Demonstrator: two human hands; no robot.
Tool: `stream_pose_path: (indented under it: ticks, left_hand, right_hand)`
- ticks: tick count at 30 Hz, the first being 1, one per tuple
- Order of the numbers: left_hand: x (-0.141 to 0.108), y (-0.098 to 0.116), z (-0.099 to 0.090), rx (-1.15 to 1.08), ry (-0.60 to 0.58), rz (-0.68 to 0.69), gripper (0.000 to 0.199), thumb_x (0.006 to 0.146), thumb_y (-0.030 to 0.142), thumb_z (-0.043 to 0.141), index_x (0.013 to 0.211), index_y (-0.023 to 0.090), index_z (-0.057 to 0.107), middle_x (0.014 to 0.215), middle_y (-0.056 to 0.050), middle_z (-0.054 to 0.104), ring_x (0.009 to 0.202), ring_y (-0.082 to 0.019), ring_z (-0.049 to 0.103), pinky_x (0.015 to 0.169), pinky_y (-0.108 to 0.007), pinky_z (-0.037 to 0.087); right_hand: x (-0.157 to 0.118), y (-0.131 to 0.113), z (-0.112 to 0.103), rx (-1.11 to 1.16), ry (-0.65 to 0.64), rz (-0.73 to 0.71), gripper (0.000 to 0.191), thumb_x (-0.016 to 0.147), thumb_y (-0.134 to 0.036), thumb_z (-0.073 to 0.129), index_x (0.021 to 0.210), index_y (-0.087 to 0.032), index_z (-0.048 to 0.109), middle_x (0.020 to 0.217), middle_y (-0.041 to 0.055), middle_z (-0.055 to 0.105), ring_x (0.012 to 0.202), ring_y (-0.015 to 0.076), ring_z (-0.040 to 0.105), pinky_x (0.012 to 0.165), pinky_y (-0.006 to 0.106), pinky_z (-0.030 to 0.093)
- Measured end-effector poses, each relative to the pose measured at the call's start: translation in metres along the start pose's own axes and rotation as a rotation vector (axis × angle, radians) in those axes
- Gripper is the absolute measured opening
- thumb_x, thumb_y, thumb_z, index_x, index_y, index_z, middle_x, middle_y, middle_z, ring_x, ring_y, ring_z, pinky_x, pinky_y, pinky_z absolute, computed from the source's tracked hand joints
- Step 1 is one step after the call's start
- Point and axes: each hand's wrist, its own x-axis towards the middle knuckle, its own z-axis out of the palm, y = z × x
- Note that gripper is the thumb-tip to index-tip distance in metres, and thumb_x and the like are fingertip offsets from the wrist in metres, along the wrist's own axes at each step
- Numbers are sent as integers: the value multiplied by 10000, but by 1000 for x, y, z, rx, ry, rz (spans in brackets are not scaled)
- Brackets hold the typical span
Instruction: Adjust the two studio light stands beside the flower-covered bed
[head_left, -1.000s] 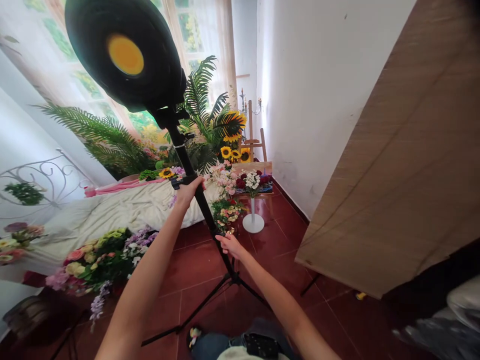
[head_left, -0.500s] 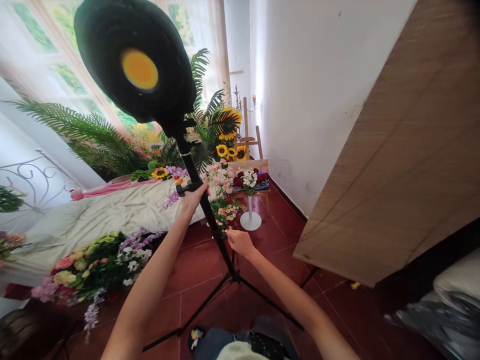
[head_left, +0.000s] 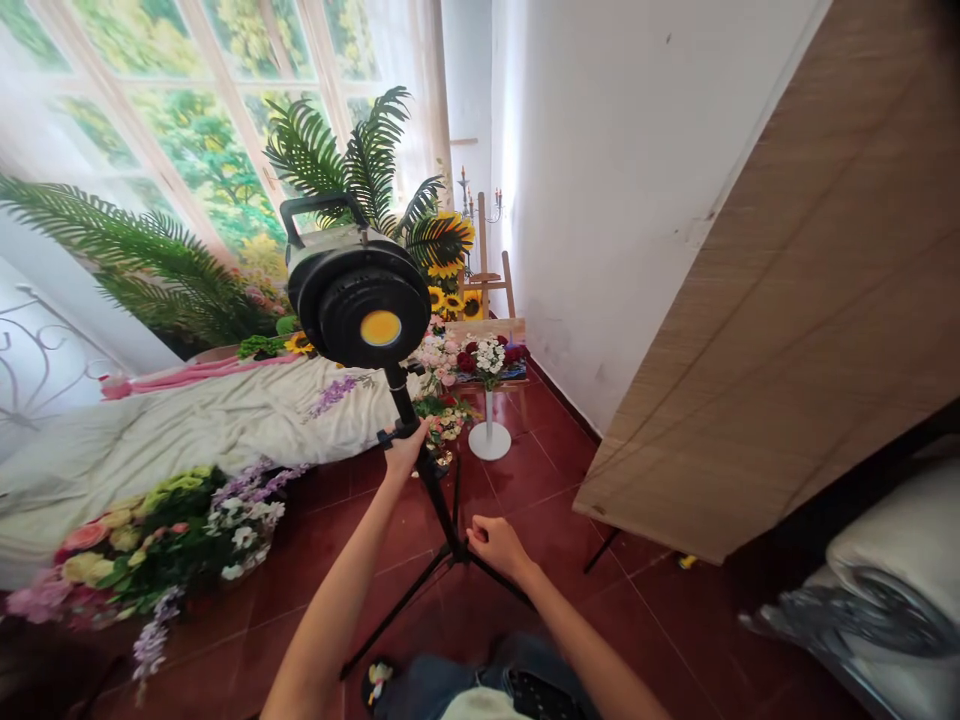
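Right hand (head_left: 499, 548) loosely curled, nothing visible in it, beside the light stand (head_left: 436, 500), legs (head_left: 409, 600) spread on red tiles (head_left: 540, 500). Left hand (head_left: 406, 452) grasps the stand's column (head_left: 402, 400) by the knob (head_left: 386, 438), whose tightness cannot be told; lamp (head_left: 352, 320) is mounted on top.

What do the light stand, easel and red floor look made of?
Light stand: probably black-coated metal, fairly matte, judging by its slim, straight legs. Easel: likely wood, dull finish, from its tan-brown bars. Floor: seemingly ceramic tile, slightly glossy, given the pale joints and faint sheen; stone is possible.
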Motion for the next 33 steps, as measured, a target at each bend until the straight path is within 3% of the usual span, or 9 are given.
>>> stream_pose_path:
  ticks: [4, 14, 21, 26, 33]
  left_hand:
    - [0, -5, 1, -6, 15, 18, 250, 608, 391, 641, 495, 182, 563, 496, 5, 537, 481, -120, 515, 513, -233, 416]
    - [5, 24, -5, -3, 27, 26, 250, 609, 383, 645, 498, 173, 566, 485, 4, 540, 473, -123, 520, 492, -236, 396]
    - [6, 3, -4, 31, -25, 9, 260, 624, 410, 636, 524, 179, 571, 510, -5, 567, 506, -138, 547, 549, -251, 457]
    - [9, -15, -2, 37, -16, 26, 252, 622, 417, 631, 561, 177, 583, 530, -10, 583, 532, -152, 573, 585, -261, 476]
    - [9, -29, 0, -6, -33, 7, 260, 648, 433, 614, 586, 183, 579, 539, -10, 579, 521, -150, 568, 560, -259, 466]
  right_hand:
    - [-2, -1, -7, -29, 13, 14, 260, 784, -247, 478, 553, -180, 379, 497, -61, 383, 475, 69, 330, 493, 204, 184]
    - [13, -16, -13, -1, 19, 9, 290, 813, -295, 459, 550, -187, 402, 498, -52, 410, 474, 81, 356, 500, 205, 228]
    - [40, -46, -26, 1, 106, 1, 321, 843, -461, 445, 666, -195, 478, 578, -36, 517, 529, 92, 464, 522, 203, 266]
    - [69, -68, -46, -103, 155, -104, 347, 824, -541, 465, 778, -198, 494, 666, -23, 560, 580, 101, 496, 548, 208, 286]
    - [105, -78, -64, -399, -18, -322, 474, 777, -649, 463, 822, -186, 551, 793, 52, 610, 734, 160, 543, 580, 239, 295]
